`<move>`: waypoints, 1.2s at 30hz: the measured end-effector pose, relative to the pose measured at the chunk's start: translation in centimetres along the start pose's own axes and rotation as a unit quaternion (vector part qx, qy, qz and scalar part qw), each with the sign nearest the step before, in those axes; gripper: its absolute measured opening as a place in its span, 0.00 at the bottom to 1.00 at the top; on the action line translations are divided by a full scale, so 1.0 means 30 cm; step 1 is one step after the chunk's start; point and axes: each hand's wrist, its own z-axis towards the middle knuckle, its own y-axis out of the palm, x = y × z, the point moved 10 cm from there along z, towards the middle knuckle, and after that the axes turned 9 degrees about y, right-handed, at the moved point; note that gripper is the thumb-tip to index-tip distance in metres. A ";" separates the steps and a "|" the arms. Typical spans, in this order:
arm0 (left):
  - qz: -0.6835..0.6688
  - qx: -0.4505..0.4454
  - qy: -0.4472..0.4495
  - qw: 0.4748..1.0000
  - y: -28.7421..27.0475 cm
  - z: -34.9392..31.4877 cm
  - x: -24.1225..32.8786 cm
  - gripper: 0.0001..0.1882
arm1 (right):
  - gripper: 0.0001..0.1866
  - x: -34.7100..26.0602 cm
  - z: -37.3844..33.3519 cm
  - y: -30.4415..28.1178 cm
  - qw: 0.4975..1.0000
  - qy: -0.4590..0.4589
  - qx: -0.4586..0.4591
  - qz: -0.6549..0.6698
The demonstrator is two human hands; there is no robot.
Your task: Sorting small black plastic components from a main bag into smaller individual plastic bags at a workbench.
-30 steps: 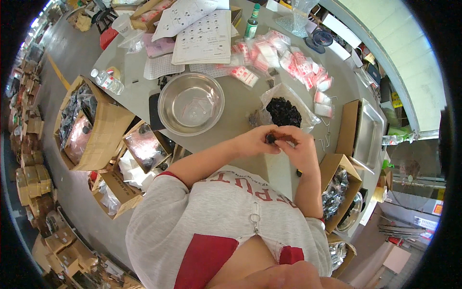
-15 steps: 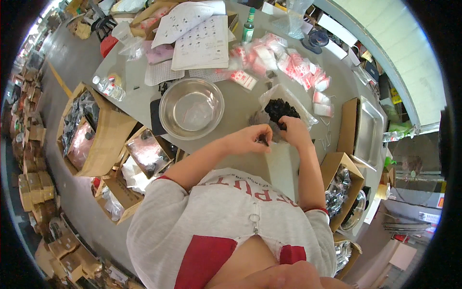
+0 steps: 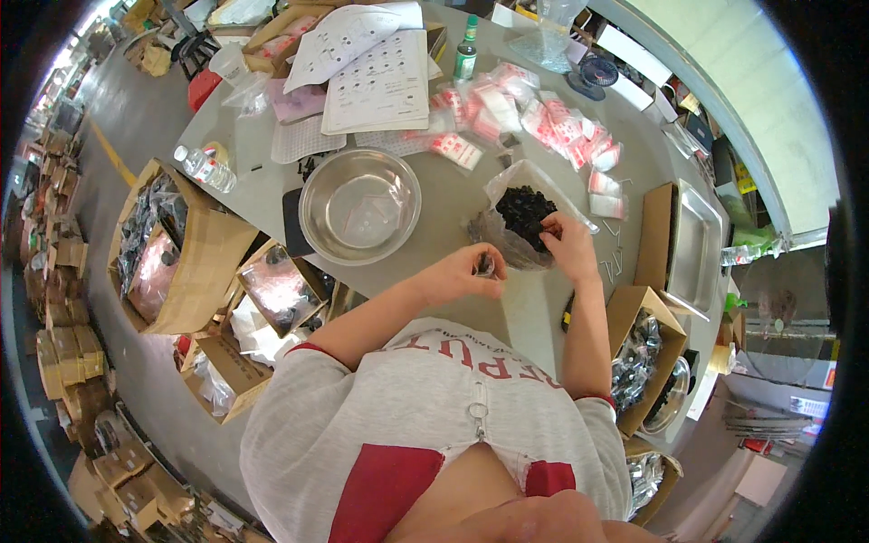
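Observation:
A plastic bag (image 3: 496,237), spread over a pale tray-like container (image 3: 572,201), holds a heap of small black parts (image 3: 521,210). My right hand (image 3: 569,246) is at the right edge of the heap, its fingertips pinched against the black parts; whether a piece is between them is too small to tell. Just left of the bag, my left hand (image 3: 466,274) is curled closed around something small and dark, only partly showing. Farther left stands a round metal basin (image 3: 312,210) with small clear plastic bags (image 3: 369,215) on its bottom.
Red-and-white printed plastic packets (image 3: 552,127) lie beyond the tray. Printed sheets (image 3: 376,86), a green bottle (image 3: 466,52) and a water bottle (image 3: 205,168) stand or lie farther back. Cardboard boxes (image 3: 204,271) flank the table's left side; another box (image 3: 665,335) and bent metal rods (image 3: 615,262) are at right.
My left hand has drawn slightly left and down, away from the bag. My right hand has shifted right across the black heap, uncovering more of it. The clear bags in the basin look differently arranged.

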 end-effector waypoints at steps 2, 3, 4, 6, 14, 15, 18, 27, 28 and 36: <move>0.045 0.027 -0.054 0.997 -0.022 -0.002 -0.023 0.14 | 0.11 -0.004 -0.010 -0.010 1.000 0.013 -0.006 0.023; 0.045 0.026 -0.054 0.997 -0.017 0.004 -0.027 0.14 | 0.10 0.004 -0.012 -0.015 0.999 0.027 -0.009 0.046; 0.032 0.031 -0.049 0.998 -0.015 0.011 -0.032 0.13 | 0.10 0.015 -0.007 -0.009 0.999 0.027 -0.008 0.045; 0.019 0.036 -0.044 0.998 -0.010 0.023 -0.038 0.12 | 0.10 0.001 0.012 -0.001 0.997 -0.059 0.046 -0.022; 0.002 0.035 -0.023 0.999 0.032 0.041 -0.042 0.14 | 0.10 -0.001 0.087 0.100 0.984 -0.022 0.094 -0.148; 0.002 0.037 -0.023 0.999 0.029 0.037 -0.044 0.14 | 0.11 -0.008 0.094 0.108 0.982 -0.015 0.078 -0.172; 0.022 0.036 -0.004 0.999 0.022 0.031 -0.036 0.14 | 0.12 -0.033 0.106 0.123 0.969 0.005 0.053 -0.243; 0.090 0.030 -0.021 0.995 -0.008 0.009 -0.026 0.16 | 0.10 -0.286 -0.134 -0.031 0.991 -0.128 -0.030 -0.021; 0.060 0.027 -0.011 0.998 0.005 0.021 -0.024 0.17 | 0.10 -0.324 -0.179 -0.004 0.982 -0.159 -0.101 -0.010; 0.064 -0.108 0.088 0.988 0.116 0.050 0.006 0.24 | 0.13 -0.457 -0.332 -0.050 0.973 -0.203 -0.110 0.021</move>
